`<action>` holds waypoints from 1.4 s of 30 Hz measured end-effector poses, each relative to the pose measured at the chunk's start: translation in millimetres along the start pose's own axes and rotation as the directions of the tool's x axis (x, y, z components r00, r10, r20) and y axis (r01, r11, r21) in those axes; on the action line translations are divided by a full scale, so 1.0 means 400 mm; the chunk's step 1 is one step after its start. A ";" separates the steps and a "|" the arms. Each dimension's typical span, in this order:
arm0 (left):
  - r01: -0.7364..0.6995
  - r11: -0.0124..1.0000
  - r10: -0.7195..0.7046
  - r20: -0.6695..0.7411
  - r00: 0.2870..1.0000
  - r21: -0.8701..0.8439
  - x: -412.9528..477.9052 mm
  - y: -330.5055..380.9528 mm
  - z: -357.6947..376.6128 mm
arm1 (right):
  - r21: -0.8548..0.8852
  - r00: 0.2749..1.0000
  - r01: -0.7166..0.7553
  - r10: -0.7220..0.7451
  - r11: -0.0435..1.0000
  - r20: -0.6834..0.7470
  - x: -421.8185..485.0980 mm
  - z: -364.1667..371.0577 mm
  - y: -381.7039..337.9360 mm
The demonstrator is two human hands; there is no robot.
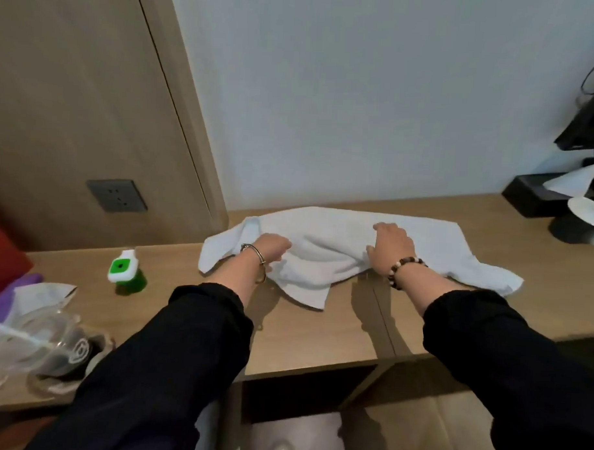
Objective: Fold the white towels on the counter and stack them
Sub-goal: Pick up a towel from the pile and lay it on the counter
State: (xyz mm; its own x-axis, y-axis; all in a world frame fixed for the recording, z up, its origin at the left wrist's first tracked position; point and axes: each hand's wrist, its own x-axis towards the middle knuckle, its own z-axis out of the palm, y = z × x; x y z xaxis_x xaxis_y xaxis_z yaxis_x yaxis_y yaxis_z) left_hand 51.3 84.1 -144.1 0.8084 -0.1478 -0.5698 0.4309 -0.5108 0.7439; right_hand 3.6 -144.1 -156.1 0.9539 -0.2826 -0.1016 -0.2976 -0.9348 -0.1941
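Nearest me, my two black sleeves [170,348] reach forward over the front edge of the wooden counter [318,333]. At the lower left a clear plastic cup [32,336] lies on the countertop, with a green-and-white bottle [125,269] a little farther back.

My left hand [271,249], with a metal bangle [255,257] at the wrist, sits on the left part of the white towel [331,249]. Its fingers are curled down into the cloth and seem to pinch a fold near the front edge, though the fingertips are tucked under and I cannot see the pinch clearly. My right hand [390,248], wearing a beaded bracelet [403,270], rests on the towel's middle-right; the fingers are spread and pressed on top while the thumb hooks the near edge, so it looks closed on the cloth.

The towel lies rumpled and unfolded across the counter, stretching beyond both hands: one corner past my left hand, a longer flap trailing past my right. Its far edge runs close to the pale wall [361,92].

At the far right, a black tissue box [532,196] sits on the counter.
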 end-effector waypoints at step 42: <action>-0.152 0.503 0.452 -0.109 0.885 0.851 0.050 -0.098 0.515 | -0.060 0.507 0.762 -0.536 0.644 0.675 0.150 0.201 0.460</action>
State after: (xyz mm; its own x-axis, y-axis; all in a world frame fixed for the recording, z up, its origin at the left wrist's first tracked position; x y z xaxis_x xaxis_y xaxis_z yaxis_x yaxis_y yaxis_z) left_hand -32.2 -73.2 -256.6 0.9543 -0.2690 -0.1300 -0.2470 -0.9551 0.1635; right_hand 2.7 -315.7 -276.3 0.6160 0.5034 -0.6060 0.5377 -0.8308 -0.1436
